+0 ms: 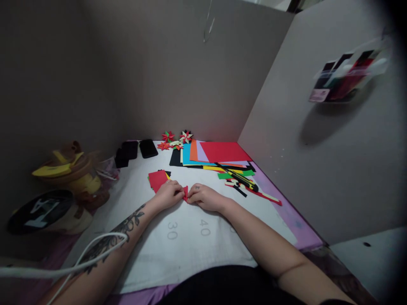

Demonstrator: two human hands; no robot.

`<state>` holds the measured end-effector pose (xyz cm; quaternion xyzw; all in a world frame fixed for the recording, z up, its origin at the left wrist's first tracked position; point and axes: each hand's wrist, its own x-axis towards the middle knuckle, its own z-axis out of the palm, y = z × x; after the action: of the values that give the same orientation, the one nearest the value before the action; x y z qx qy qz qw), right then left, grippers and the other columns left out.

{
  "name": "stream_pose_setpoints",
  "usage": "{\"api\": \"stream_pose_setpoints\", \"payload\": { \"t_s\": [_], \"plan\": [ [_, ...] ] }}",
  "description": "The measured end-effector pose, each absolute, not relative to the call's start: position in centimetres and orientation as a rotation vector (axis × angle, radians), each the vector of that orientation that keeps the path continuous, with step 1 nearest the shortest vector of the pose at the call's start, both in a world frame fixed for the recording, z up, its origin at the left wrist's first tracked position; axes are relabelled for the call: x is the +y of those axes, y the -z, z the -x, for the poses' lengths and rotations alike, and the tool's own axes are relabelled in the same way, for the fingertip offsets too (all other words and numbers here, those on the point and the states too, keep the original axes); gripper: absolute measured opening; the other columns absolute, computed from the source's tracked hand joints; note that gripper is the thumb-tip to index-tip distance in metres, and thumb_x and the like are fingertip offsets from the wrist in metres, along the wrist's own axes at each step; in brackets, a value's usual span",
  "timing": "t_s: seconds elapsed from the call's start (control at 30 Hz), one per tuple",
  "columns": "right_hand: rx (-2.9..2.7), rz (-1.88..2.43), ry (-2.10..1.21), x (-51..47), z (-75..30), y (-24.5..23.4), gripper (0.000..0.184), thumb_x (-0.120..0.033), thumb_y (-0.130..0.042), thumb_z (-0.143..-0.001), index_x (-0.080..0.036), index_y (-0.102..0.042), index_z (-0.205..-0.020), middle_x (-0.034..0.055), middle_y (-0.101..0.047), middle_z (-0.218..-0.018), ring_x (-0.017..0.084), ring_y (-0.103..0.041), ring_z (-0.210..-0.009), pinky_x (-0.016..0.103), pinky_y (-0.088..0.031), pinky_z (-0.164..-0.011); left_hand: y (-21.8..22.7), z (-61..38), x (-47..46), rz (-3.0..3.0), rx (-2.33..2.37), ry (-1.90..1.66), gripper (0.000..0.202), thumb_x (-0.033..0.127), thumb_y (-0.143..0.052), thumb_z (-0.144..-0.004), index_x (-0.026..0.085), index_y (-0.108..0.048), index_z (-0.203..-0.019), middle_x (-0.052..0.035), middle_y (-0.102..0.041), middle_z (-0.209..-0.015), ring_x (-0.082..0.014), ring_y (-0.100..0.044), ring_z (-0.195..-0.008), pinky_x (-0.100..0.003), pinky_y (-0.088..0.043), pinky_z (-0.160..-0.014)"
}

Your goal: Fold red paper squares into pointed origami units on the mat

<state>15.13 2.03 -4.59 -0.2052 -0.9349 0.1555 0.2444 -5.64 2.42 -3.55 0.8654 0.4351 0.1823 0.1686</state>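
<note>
Both of my hands meet over the middle of a white cutting mat (pixel 190 237). My left hand (pixel 168 195) and my right hand (pixel 205 197) pinch a small folded piece of red paper (pixel 185 192) between their fingertips, pressing it against the mat. A small stack of red paper squares (pixel 157 179) lies just beyond my left hand. Further back is a fan of coloured paper sheets (pixel 219 153) with a red sheet on top.
A yellow and black utility knife (pixel 243 180) and paper scraps (pixel 263 195) lie right of my hands. Finished paper stars (pixel 174 140) and two black phones (pixel 138 149) sit at the back. Plush toys (pixel 68 169) and a white cable (pixel 95 250) are at left. Cardboard walls surround the desk.
</note>
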Motion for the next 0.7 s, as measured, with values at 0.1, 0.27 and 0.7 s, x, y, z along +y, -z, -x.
{"api": "stream_pose_setpoints", "payload": {
  "t_s": [0.1,0.27,0.7],
  "plan": [
    [-2.567,0.560,-0.410,2.1,-15.2,4.4,0.020,-0.010,-0.056,-0.079,-0.022,-0.070,-0.086,0.0048,-0.066,-0.091,0.017,-0.054,-0.092,0.031,-0.046,-0.083,3.6,5.6,2.7,-2.463,1.246,-0.481,0.025,0.035,-0.047,-0.082,0.020,-0.067,-0.077,-0.0045,-0.063,-0.083,-0.0171,-0.054,-0.082,-0.028,-0.039,-0.080],
    [-2.598,0.543,-0.410,2.1,-15.4,4.2,0.022,-0.009,-0.056,-0.079,-0.023,-0.070,-0.087,0.0047,-0.066,-0.094,0.016,-0.054,-0.093,0.030,-0.045,-0.084,3.5,5.5,3.3,-2.467,1.212,-0.409,0.026,0.037,-0.047,-0.081,0.021,-0.066,-0.076,-0.0037,-0.063,-0.079,-0.0169,-0.054,-0.080,-0.027,-0.039,-0.079],
    [-2.546,0.575,-0.535,1.8,-15.4,4.2,0.027,-0.008,-0.052,-0.081,-0.020,-0.067,-0.101,0.0065,-0.066,-0.096,0.015,-0.057,-0.090,0.030,-0.047,-0.084,3.1,5.3,3.7,-2.480,1.186,-0.337,0.026,0.036,-0.047,-0.079,0.019,-0.067,-0.075,-0.0056,-0.064,-0.080,-0.0181,-0.055,-0.080,-0.027,-0.040,-0.075]
  ]
}}
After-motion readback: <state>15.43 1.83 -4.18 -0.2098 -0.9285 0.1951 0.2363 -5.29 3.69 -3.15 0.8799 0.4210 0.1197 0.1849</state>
